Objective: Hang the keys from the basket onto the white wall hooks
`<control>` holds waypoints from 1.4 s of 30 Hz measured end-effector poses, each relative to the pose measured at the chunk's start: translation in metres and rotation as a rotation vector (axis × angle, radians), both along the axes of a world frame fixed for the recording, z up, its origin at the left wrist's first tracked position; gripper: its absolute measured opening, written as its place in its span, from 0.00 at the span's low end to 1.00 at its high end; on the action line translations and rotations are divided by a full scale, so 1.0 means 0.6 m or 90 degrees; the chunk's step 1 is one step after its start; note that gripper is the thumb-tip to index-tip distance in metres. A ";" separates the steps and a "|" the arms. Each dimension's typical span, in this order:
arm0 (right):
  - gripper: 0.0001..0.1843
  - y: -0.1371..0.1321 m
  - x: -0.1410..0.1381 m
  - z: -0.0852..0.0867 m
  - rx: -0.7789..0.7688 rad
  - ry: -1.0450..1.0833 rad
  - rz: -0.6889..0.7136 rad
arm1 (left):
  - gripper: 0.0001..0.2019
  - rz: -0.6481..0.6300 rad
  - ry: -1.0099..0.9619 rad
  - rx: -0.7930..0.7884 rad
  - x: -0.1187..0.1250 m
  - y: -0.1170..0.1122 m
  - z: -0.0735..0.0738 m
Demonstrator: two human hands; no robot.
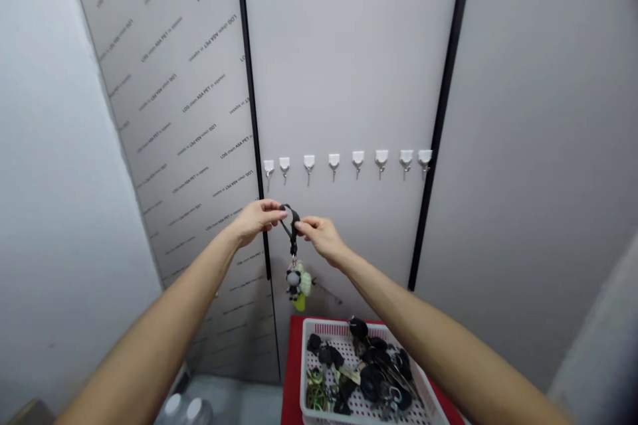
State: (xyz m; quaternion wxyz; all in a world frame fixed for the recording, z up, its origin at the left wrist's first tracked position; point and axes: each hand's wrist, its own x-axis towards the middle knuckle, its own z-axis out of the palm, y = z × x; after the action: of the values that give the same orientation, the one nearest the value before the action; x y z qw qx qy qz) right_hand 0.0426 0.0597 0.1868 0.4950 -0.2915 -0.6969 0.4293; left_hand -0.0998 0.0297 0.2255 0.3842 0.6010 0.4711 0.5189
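Between my two hands hangs a keychain (293, 280) with a black strap loop, a small panda-like figure and pale green and yellow pieces. My left hand (256, 220) pinches the left side of the loop, and the fingers of my right hand (321, 237) are closed on its right side. The loop is held spread apart, with the charms dangling straight below. Above and behind my hands, a row of several white hooks (333, 161) is fixed to the pale cabinet door (349, 66). The keychain is apart from the hooks.
Below my right forearm, a white perforated basket (305, 372) full of keys and black fobs stands on a red surface (292, 358). Long black handles (443, 99) run down the door edges. White-capped bottles (197, 410) are on the floor at lower left.
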 end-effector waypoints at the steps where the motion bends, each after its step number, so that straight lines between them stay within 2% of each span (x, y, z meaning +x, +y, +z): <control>1: 0.08 0.006 -0.008 0.010 -0.008 0.019 -0.017 | 0.11 0.040 -0.014 0.013 -0.005 0.008 0.007; 4: 0.07 0.026 -0.034 0.038 -0.046 0.060 -0.021 | 0.13 0.141 -0.039 0.049 -0.016 0.032 0.025; 8: 0.05 0.052 -0.075 0.071 -0.078 0.075 -0.034 | 0.11 0.250 -0.070 0.103 -0.029 0.063 0.048; 11: 0.05 0.076 -0.106 0.091 -0.074 0.080 -0.065 | 0.09 0.342 -0.076 0.142 -0.041 0.087 0.064; 14: 0.06 0.105 -0.130 0.102 -0.049 0.066 -0.103 | 0.08 0.398 -0.049 0.165 -0.054 0.115 0.075; 17: 0.07 0.131 -0.145 0.097 -0.026 0.031 -0.164 | 0.07 0.428 0.008 0.164 -0.062 0.144 0.077; 20: 0.08 0.146 -0.155 0.076 -0.028 -0.015 -0.191 | 0.06 0.438 0.049 0.140 -0.064 0.160 0.065; 22: 0.08 0.148 -0.159 0.058 -0.033 -0.052 -0.186 | 0.06 0.422 0.056 0.122 -0.063 0.159 0.051; 25: 0.09 0.142 -0.149 0.036 -0.040 -0.081 -0.188 | 0.08 0.390 0.041 0.114 -0.060 0.137 0.027; 28: 0.11 0.124 -0.107 0.015 -0.020 -0.089 -0.172 | 0.10 0.415 0.009 0.149 -0.051 0.103 -0.008; 30: 0.11 0.107 -0.061 -0.008 -0.003 -0.122 -0.131 | 0.11 0.408 0.006 0.156 -0.036 0.080 -0.045; 33: 0.10 0.071 0.021 -0.068 -0.022 -0.248 -0.072 | 0.10 0.291 0.057 0.097 0.005 0.044 -0.128; 36: 0.10 0.030 0.095 -0.148 -0.054 -0.403 -0.058 | 0.09 0.143 0.160 0.008 0.062 0.009 -0.227; 38: 0.10 0.008 0.131 -0.198 -0.031 -0.480 -0.056 | 0.09 0.076 0.258 -0.032 0.099 -0.011 -0.286; 40: 0.10 -0.006 0.156 -0.234 0.026 -0.540 -0.059 | 0.10 0.028 0.389 -0.025 0.127 -0.024 -0.332; 42: 0.11 -0.013 0.174 -0.254 0.083 -0.581 -0.111 | 0.11 0.002 0.510 -0.001 0.144 -0.033 -0.360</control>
State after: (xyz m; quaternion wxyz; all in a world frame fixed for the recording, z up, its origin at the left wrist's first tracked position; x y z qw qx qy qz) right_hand 0.1472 0.0521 0.0342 0.1893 -0.4762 -0.8418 0.1695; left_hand -0.0132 0.0102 0.0094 0.1693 0.7547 0.5850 0.2439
